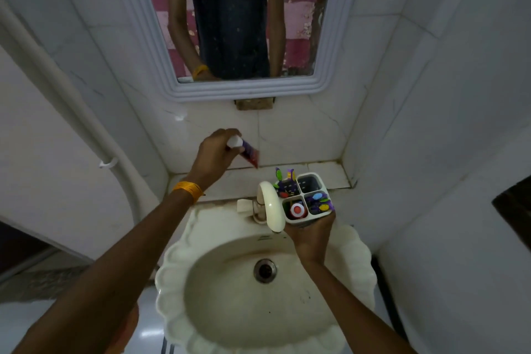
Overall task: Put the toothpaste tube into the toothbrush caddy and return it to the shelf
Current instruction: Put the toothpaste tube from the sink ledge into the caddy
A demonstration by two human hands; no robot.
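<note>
My left hand [214, 154] grips a toothpaste tube [249, 153] by its white cap end; the red and purple tube slants down to the right above the shelf. My right hand [311, 234] holds a white four-compartment toothbrush caddy [324, 187] from below, over the right side of the basin. Its back right compartment looks empty. The others hold colourful toothbrushes and a red and white capped item. The tube is up and to the left of the caddy, not touching it.
A tiled shelf [230, 181] runs along the wall behind the cream basin [258, 290]. A cream tap [271, 207] stands just left of the caddy. A mirror [238, 14] hangs above. Tiled walls close in on both sides.
</note>
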